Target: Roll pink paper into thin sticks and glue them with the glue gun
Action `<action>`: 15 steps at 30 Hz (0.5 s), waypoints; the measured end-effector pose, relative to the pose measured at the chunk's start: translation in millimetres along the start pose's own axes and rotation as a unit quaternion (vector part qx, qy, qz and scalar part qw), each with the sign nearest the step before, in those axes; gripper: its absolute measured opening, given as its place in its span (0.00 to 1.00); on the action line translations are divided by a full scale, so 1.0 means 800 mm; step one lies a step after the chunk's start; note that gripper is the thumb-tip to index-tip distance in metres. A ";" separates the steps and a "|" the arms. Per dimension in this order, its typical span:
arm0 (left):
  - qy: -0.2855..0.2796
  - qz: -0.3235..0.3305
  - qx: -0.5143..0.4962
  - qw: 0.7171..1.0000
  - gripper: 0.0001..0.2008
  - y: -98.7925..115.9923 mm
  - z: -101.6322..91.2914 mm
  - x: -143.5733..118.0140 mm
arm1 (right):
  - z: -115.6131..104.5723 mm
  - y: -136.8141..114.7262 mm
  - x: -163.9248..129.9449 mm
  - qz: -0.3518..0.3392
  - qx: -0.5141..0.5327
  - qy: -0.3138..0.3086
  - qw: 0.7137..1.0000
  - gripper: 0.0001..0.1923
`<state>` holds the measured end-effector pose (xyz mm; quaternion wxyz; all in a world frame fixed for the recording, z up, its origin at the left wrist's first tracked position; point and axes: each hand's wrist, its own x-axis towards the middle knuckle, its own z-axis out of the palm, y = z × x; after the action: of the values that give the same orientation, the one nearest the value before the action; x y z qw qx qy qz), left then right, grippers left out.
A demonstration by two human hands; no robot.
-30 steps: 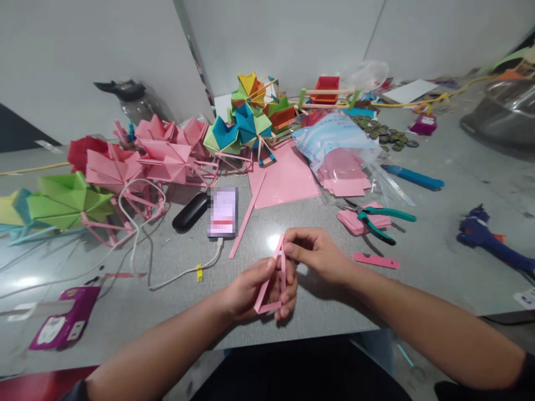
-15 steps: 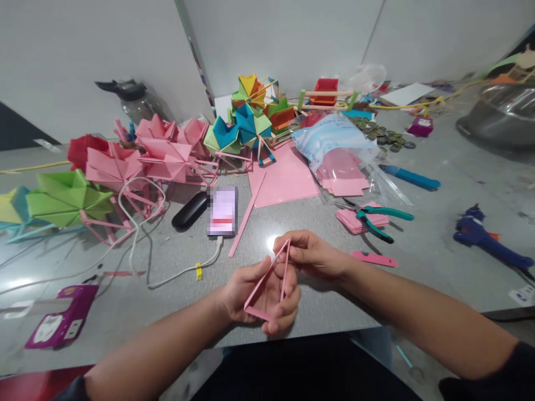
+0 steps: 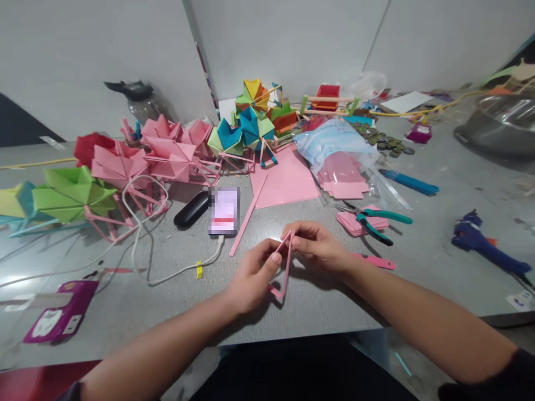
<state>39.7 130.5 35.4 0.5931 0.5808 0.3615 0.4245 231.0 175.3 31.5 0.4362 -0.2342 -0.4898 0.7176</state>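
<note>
A pink paper strip folded into a triangle (image 3: 287,273) is held between both hands above the table's near part. My left hand (image 3: 256,274) is closed on its left side, with the thumb on top and part of the strip hidden behind the hand. At the upper corner, my right hand (image 3: 317,245) pinches the strip between thumb and fingers. A flat pink strip (image 3: 249,214) lies just beyond my left hand. Pliers with teal handles (image 3: 374,223) rest on a stack of pink paper pieces (image 3: 349,221) beyond my right hand.
Pink folded paper models (image 3: 119,164) and a green one (image 3: 75,192) stand at the left. A phone (image 3: 224,211) on a white cable lies near a black case (image 3: 192,209). A blue glue gun (image 3: 489,242) is at the right. A plastic bag (image 3: 334,139) lies over pink sheets.
My left hand has turned over and moved up toward the triangle's top corner, its palm now hidden. The triangle has tilted, and my right hand still pinches its upper corner.
</note>
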 end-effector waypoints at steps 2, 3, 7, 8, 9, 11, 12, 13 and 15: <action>0.057 0.071 0.068 0.994 0.17 0.002 0.000 -0.002 | 0.000 0.002 0.000 -0.032 -0.038 0.020 0.999 0.14; 0.063 0.091 0.084 0.990 0.16 0.001 0.001 -0.004 | 0.000 0.003 0.000 -0.044 -0.052 0.025 0.997 0.14; 0.061 0.095 0.108 0.988 0.14 -0.006 0.005 -0.007 | 0.002 0.004 -0.002 -0.059 -0.058 0.019 0.996 0.10; 0.062 0.089 0.104 0.989 0.14 -0.008 0.006 -0.007 | 0.002 0.004 -0.003 -0.061 -0.055 0.017 0.996 0.10; 0.061 0.084 0.095 0.990 0.14 -0.010 0.007 -0.007 | 0.002 0.004 -0.003 -0.061 -0.053 0.015 0.997 0.09; 0.053 0.073 0.064 0.994 0.13 -0.012 0.007 -0.006 | 0.002 0.005 -0.003 -0.060 -0.052 0.018 0.997 0.08; 0.053 0.069 0.050 0.995 0.13 -0.011 0.007 -0.005 | 0.001 0.006 -0.003 -0.058 -0.052 0.023 0.997 0.08; 0.054 0.067 0.042 0.995 0.12 -0.010 0.006 -0.004 | 0.001 0.006 -0.003 -0.057 -0.053 0.025 0.997 0.08; 0.063 0.069 0.035 0.995 0.11 -0.005 0.004 -0.003 | -0.001 0.007 -0.003 -0.054 -0.055 0.031 0.997 0.08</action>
<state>42.2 127.3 31.5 0.5180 0.5963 0.3720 0.4875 230.4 173.0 26.2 0.4756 -0.2531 -0.5266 0.6576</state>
